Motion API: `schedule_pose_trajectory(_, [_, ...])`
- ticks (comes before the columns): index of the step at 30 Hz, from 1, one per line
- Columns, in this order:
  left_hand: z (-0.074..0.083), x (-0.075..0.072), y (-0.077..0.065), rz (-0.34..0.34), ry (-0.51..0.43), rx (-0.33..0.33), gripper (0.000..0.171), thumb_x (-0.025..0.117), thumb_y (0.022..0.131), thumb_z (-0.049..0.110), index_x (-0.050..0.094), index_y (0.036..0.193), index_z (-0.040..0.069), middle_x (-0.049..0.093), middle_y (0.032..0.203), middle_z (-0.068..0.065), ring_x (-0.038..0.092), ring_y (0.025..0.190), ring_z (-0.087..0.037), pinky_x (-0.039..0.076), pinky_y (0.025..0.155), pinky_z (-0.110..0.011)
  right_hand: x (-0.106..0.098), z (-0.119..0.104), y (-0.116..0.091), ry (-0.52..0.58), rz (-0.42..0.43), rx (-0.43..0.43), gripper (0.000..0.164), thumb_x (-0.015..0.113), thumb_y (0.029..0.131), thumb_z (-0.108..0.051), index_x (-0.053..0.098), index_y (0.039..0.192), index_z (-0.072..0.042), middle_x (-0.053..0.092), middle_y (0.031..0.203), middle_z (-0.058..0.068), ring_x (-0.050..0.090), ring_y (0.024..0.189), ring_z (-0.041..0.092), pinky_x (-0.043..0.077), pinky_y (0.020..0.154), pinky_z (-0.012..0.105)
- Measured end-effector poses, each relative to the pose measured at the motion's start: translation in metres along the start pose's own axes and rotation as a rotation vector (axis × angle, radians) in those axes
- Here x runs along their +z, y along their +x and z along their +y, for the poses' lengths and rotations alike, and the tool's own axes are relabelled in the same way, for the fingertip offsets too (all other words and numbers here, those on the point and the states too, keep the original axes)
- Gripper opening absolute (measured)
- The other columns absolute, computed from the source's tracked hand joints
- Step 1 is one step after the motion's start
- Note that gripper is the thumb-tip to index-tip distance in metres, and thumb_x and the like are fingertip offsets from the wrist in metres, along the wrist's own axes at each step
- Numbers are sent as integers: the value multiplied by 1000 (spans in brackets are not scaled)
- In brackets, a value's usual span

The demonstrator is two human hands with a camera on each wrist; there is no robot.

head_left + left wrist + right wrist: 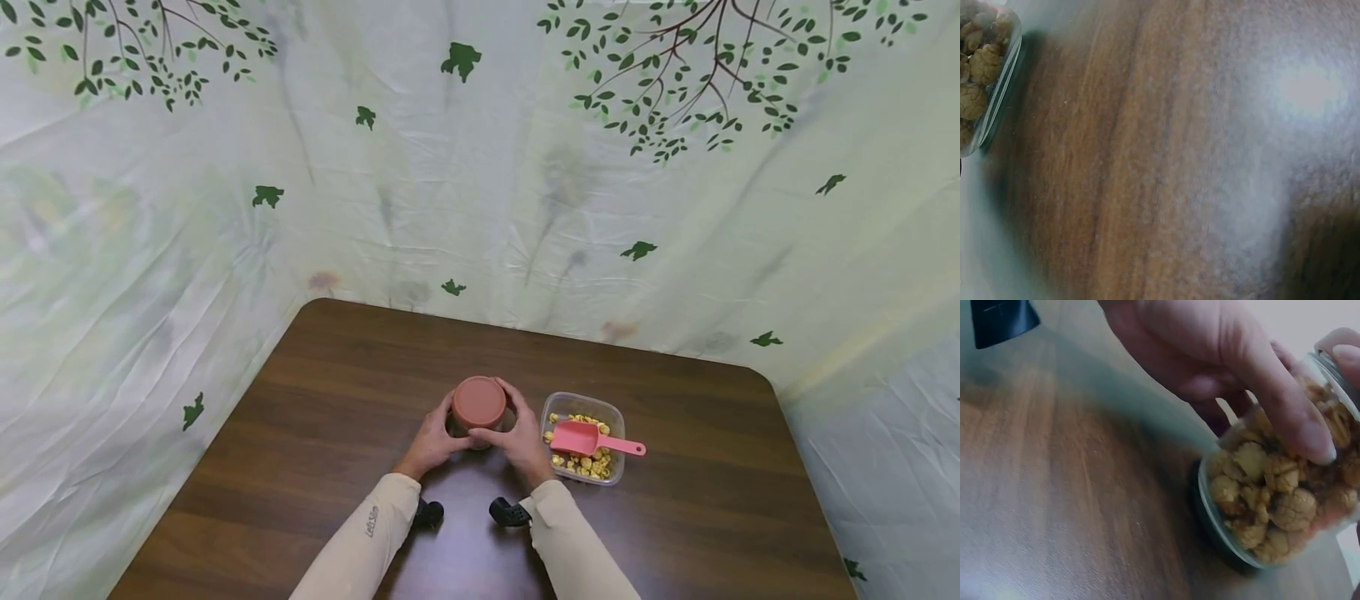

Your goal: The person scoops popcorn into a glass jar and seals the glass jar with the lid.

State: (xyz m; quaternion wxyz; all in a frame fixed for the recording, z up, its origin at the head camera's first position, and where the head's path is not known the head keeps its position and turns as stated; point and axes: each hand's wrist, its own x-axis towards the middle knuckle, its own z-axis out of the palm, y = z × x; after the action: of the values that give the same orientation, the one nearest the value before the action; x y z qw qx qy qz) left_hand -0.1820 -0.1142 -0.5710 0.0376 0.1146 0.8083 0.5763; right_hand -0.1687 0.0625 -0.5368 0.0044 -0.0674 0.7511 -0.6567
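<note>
Both hands are around a clear jar of popcorn with a round, dusty-red lid on top. My left hand holds the jar from the left; in the right wrist view its thumb lies along the clear wall. My right hand grips from the right, high up by the lid, its thumb across the near side. Only a fingertip of it shows in the right wrist view. At the left wrist view's upper left corner, part of the jar appears. Whether its base touches the table is unclear.
Right of the hands stands a clear plastic tub with popcorn in it. A pink scoop lies on the popcorn, its handle jutting over the right rim. Brown wooden table lies beneath; a leaf-patterned cloth hangs behind.
</note>
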Motion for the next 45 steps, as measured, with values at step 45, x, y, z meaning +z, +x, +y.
schedule_pose_trajectory(45, [0,1,1,9,23,52,91,89,67,20,41,143,6,53,137,-16,48,127,-30,35,107,-50,-2,1,13,-112,-29,-31,88,91,64,-23,48,142,-17,58,133,4,51,124,24,31,109,54])
